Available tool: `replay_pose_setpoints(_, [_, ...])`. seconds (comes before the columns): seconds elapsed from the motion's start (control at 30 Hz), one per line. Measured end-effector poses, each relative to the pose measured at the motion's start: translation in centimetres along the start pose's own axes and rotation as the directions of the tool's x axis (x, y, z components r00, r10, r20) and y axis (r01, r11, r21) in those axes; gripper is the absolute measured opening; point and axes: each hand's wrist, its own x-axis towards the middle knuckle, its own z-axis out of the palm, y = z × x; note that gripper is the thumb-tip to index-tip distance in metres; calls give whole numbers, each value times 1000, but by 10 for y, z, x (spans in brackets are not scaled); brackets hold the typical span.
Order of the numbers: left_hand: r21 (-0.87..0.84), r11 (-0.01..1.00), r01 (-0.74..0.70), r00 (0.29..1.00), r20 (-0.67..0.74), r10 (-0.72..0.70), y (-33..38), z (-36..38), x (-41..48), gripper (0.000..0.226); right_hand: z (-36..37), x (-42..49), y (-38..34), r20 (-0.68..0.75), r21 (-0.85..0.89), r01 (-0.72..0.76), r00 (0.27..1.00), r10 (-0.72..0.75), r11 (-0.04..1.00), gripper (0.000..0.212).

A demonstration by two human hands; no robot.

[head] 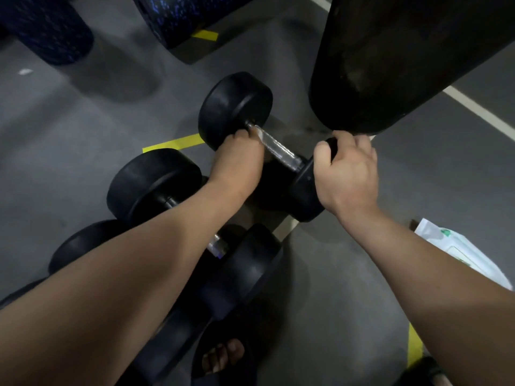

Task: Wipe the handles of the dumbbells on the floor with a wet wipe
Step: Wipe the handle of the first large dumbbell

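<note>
**Wiping under way on 1 of 3 dumbbells**

The grey floor carries everything, and a big black hanging bag looms over its far right side. 3 dumbbells lie side by side on the floor. The far dumbbell is the one being worked on. The middle dumbbell and the near dumbbell lie closer to the person, their handles mostly hidden under the left forearm.

A white and green wipe pack lies on the floor to the right, behind the right forearm.

The right hand has its fingers curled over the rim of the far dumbbell's nearer head, apparently to steady it. The left hand has its fingers wrapped around the chrome handle, tight against the farther head. A pale strip shows at those fingertips. It is probably the wet wipe, though it is too small to be sure.

I judge the task partly done at most. The left hand is at 1 end of this handle, and the rest of the bar lies bare beside it. Nothing shows whether the other 2 handles have been cleaned, so they may both be left to do.
</note>
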Motion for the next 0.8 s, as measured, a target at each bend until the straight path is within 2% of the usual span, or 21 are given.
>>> replay_pose_setpoints(0.1, [-5, 997, 81, 995, 59, -80, 1, -6, 5, 50, 1, -2, -1, -12, 0, 4, 1000, -4, 1000, 51])
replay_pose_setpoints(0.27, [-132, 990, 55, 997, 55, -48, 4, -12, -1, 52, 0, -3, -2, -16, 4, 2, 1000, -2, 1000, 50])
replay_pose_setpoints(0.4, [-32, 994, 103, 989, 112, -99, 8, -25, 3, 48, 1, -5, -3, -17, 0, 2, 1000, -2, 1000, 50])
replay_pose_setpoints(0.53, [44, 998, 40, 988, 146, -46, 7, -35, 9, 34, 1, -5, -3, -13, -1, 5, 1000, -5, 1000, 50])
replay_pose_setpoints(0.7, [-101, 994, 34, 994, 111, -23, -2, -34, 11, 37, 1, -5, -3, -16, -1, -3, 1000, 3, 1000, 51])
replay_pose_setpoints(0.8, [-225, 974, -32, 991, 120, 60, -9, -17, 0, 58, 1, -7, -3, -15, -3, 5, 1000, -5, 1000, 52])
